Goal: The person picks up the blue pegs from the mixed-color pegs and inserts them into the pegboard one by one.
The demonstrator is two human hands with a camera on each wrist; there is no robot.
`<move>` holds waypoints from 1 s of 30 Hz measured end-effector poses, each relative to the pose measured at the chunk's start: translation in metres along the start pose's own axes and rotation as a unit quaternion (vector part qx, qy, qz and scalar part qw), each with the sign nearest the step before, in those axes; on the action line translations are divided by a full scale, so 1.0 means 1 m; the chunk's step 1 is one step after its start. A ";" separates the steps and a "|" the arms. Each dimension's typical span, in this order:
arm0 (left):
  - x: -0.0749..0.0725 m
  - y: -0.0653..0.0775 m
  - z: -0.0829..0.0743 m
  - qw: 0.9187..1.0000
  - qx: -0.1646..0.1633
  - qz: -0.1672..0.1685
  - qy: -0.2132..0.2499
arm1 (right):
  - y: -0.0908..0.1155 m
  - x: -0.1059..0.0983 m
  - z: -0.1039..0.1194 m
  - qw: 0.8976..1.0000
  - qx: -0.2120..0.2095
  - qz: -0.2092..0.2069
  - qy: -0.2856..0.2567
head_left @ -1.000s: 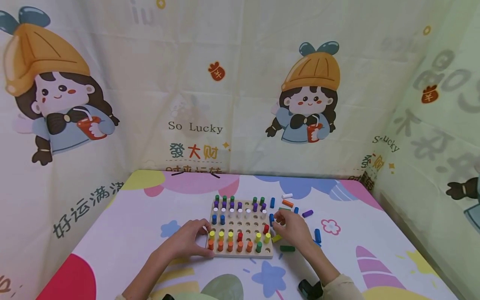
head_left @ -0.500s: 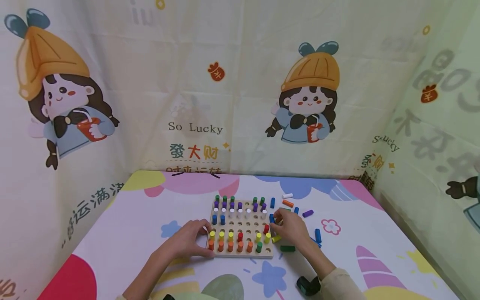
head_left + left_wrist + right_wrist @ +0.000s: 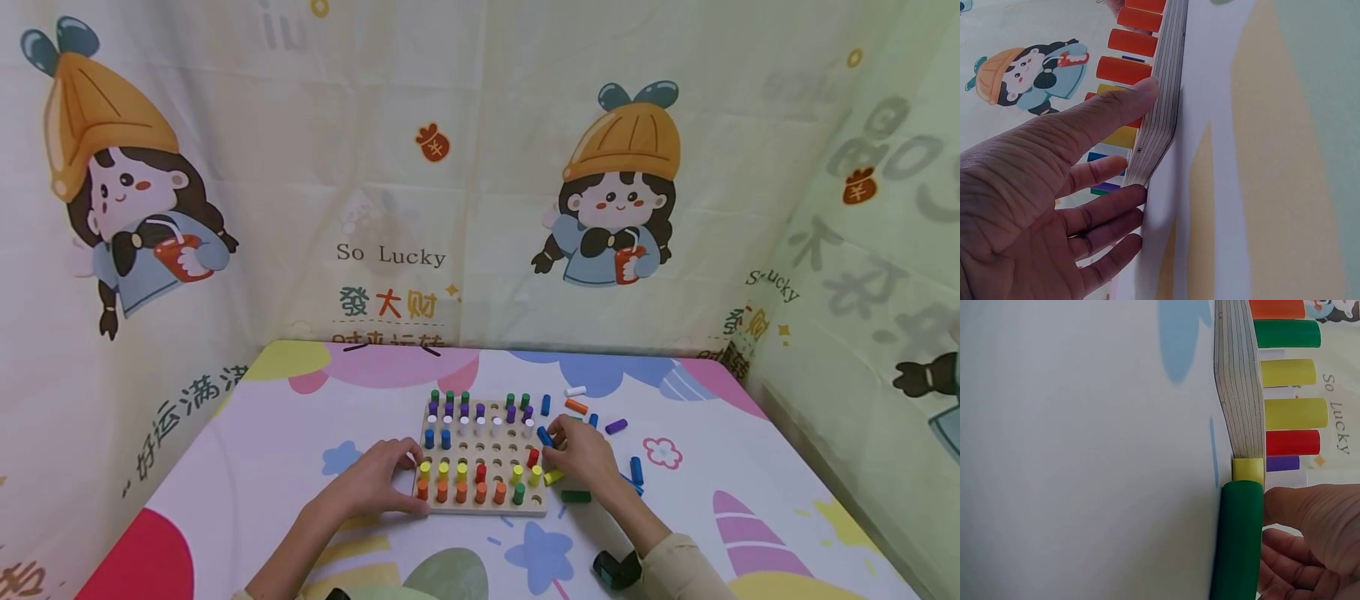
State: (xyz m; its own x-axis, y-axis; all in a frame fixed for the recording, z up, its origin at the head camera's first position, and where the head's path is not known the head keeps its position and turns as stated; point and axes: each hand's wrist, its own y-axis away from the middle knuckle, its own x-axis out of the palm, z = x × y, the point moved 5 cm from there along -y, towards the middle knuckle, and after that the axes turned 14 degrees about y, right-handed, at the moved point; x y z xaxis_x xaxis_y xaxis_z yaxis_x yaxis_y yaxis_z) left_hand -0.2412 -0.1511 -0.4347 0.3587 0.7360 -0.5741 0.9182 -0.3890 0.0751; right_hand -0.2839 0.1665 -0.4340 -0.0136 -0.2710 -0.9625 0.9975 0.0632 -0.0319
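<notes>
A wooden pegboard (image 3: 480, 450) holds rows of coloured pegs standing in its holes. My left hand (image 3: 386, 475) rests at its near left corner, thumb on the front edge and fingertips along the left side. In the left wrist view, this hand's fingers (image 3: 1110, 212) lie mostly straight against the layered edge. To the right of the board, my right hand (image 3: 581, 454) pinches a blue peg (image 3: 544, 436) between thumb and forefinger, the peg slanting beside the board's edge. That peg is hidden in the right wrist view, where a green peg (image 3: 1239, 540) lies before the hand.
Loose pegs lie right of the board, among them a yellow peg (image 3: 553, 477), an orange peg (image 3: 576, 407), a white peg (image 3: 575, 391) and a purple peg (image 3: 617, 427). A black object (image 3: 617, 571) is near the right sleeve. Printed cloth hangs behind the table.
The blue peg at the right fingertips has tipped from nearly upright in view to a slant. The right hand has shifted only slightly; the left hand keeps its place at the board.
</notes>
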 end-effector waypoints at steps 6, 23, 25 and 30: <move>0.000 0.001 0.001 1.000 0.001 0.001 0.001 | 0.002 0.001 -0.002 1.000 -0.002 -0.006 -0.004; 0.000 0.002 -0.004 1.000 -0.004 0.002 0.008 | 0.009 -0.009 -0.010 0.998 0.018 -0.044 -0.042; 0.000 0.002 -0.005 1.000 -0.006 0.001 0.008 | 0.009 -0.009 -0.010 0.998 0.018 -0.048 -0.043; -0.001 0.002 -0.005 1.000 -0.007 -0.001 0.005 | 0.009 -0.014 -0.007 0.997 0.013 -0.058 -0.049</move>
State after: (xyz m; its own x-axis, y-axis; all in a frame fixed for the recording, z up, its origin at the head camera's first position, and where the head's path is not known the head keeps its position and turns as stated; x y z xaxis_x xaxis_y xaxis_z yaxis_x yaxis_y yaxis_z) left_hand -0.2389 -0.1494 -0.4296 0.3593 0.7420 -0.5660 0.9208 -0.3806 0.0856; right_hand -0.2749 0.1776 -0.4229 -0.1244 -0.3671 -0.9218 0.9910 0.0007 -0.1340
